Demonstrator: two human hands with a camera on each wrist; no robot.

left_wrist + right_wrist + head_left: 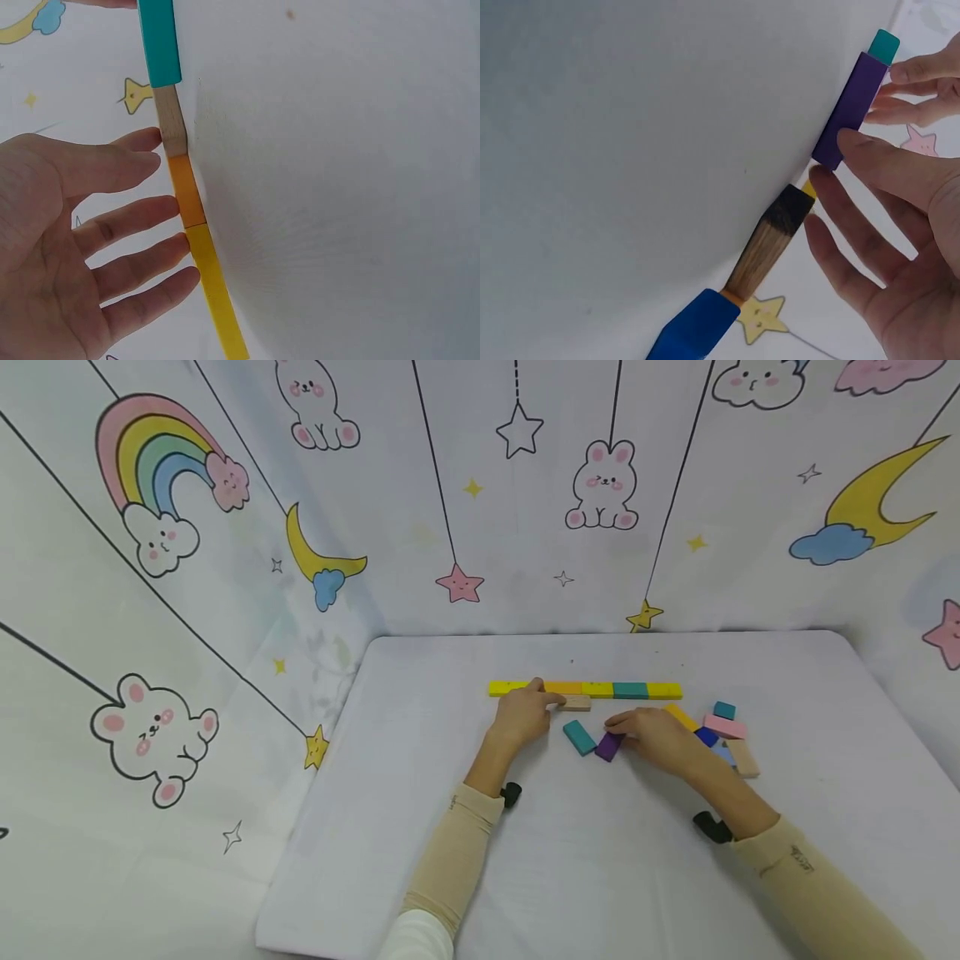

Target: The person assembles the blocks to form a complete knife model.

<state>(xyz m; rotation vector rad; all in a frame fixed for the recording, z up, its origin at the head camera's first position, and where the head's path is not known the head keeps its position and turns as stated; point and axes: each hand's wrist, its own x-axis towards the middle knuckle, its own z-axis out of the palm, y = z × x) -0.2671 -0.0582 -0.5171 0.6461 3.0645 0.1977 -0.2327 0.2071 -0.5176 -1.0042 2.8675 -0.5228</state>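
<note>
A row of yellow, orange and teal blocks (630, 690) lies along the back of the table. My left hand (521, 714) reaches to it with an index finger over the row. Its thumb and index tips are at the end of a plain wooden block (577, 703), also seen in the left wrist view (171, 120); the fingers there are spread and fairly straight. My right hand (660, 737) holds a purple block (608, 747) at its upper end. In the right wrist view the thumb lies on the purple block (851, 112); the index tip is hidden. A teal block (579, 737) lies beside it.
To the right of my right hand lies a loose group of blocks: a small teal one (724, 710), a pink one (724, 727), a dark blue one (707, 737) and a wooden one (742, 758), among others. A patterned cloth wall (420, 527) rises behind the white table (390, 827).
</note>
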